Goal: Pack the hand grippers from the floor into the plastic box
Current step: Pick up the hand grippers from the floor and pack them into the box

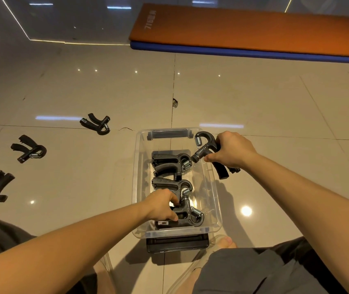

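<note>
The right hand point(232, 150) has its fingers clamped round the handles of a held gripper point(206, 148), poised over the far right rim of the box point(139, 166). Its spring head points far-left and its handles trail back outside the wall. The free gap is the box's far end, just left of that hand. The two packed grippers point(169, 164) lie crosswise, so I'd guess this one wants turning to match. The left hand point(161, 203) grips the near gripper point(187, 215) inside the box's near end. Loose grippers point(29, 149) lie on the floor well to the left.
</note>
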The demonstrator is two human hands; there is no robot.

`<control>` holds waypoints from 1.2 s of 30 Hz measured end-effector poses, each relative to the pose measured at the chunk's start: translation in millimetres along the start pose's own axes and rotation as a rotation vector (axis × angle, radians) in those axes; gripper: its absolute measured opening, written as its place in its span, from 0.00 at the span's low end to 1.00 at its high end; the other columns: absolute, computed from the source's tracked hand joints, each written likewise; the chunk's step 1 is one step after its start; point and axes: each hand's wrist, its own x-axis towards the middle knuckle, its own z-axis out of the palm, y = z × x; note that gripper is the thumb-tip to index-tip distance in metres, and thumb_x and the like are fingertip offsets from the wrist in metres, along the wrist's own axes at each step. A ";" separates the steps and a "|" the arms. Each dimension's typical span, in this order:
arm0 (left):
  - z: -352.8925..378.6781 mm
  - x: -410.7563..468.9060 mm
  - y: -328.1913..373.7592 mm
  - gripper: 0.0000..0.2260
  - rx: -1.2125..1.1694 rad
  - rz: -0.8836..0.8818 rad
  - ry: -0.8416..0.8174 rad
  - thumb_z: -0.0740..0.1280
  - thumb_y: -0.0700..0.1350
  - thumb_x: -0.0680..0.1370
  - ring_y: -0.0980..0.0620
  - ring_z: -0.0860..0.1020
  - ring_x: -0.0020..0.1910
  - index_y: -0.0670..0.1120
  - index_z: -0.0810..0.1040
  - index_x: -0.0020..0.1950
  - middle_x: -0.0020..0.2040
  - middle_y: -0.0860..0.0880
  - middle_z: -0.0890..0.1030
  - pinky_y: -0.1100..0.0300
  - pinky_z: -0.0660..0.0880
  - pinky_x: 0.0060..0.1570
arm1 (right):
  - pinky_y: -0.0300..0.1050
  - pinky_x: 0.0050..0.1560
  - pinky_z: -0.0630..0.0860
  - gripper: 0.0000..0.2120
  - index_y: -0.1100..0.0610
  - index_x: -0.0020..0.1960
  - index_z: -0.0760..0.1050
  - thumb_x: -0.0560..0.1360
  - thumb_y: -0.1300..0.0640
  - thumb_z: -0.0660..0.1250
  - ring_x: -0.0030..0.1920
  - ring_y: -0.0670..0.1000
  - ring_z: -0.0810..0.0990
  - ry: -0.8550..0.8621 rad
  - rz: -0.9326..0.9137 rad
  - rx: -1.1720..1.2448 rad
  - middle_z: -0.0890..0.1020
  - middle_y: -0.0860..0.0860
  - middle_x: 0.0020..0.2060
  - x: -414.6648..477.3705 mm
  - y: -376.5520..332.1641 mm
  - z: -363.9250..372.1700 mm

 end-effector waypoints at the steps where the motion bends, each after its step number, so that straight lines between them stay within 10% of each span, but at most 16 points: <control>1: -8.4 -2.3 1.8 0.28 -0.034 -0.004 0.002 0.78 0.50 0.72 0.49 0.77 0.67 0.47 0.77 0.71 0.69 0.49 0.79 0.55 0.73 0.67 | 0.48 0.39 0.80 0.22 0.53 0.44 0.75 0.66 0.36 0.77 0.37 0.52 0.81 0.000 -0.002 -0.001 0.81 0.50 0.36 -0.9 -1.0 -0.8; 10: -111.3 -32.5 43.6 0.19 -0.715 0.138 0.321 0.73 0.51 0.77 0.55 0.83 0.54 0.49 0.78 0.66 0.57 0.50 0.83 0.66 0.77 0.49 | 0.45 0.35 0.75 0.21 0.51 0.43 0.74 0.66 0.37 0.76 0.35 0.51 0.80 0.036 -0.083 -0.018 0.80 0.48 0.37 -9.4 -14.3 -3.7; 30: -127.5 -34.2 39.9 0.09 -0.982 0.068 0.474 0.73 0.37 0.76 0.51 0.83 0.47 0.42 0.82 0.56 0.47 0.45 0.85 0.61 0.76 0.47 | 0.51 0.51 0.79 0.27 0.52 0.63 0.77 0.72 0.36 0.71 0.49 0.49 0.79 0.004 -0.368 0.124 0.81 0.48 0.51 -20.3 -34.7 -15.6; 36: -116.6 -39.6 54.5 0.08 -0.806 0.206 0.559 0.74 0.42 0.77 0.50 0.83 0.50 0.47 0.82 0.55 0.50 0.46 0.84 0.62 0.79 0.50 | 0.51 0.44 0.82 0.10 0.54 0.55 0.81 0.81 0.50 0.65 0.40 0.49 0.82 -0.015 -0.226 0.509 0.83 0.50 0.41 -17.5 -38.9 -13.9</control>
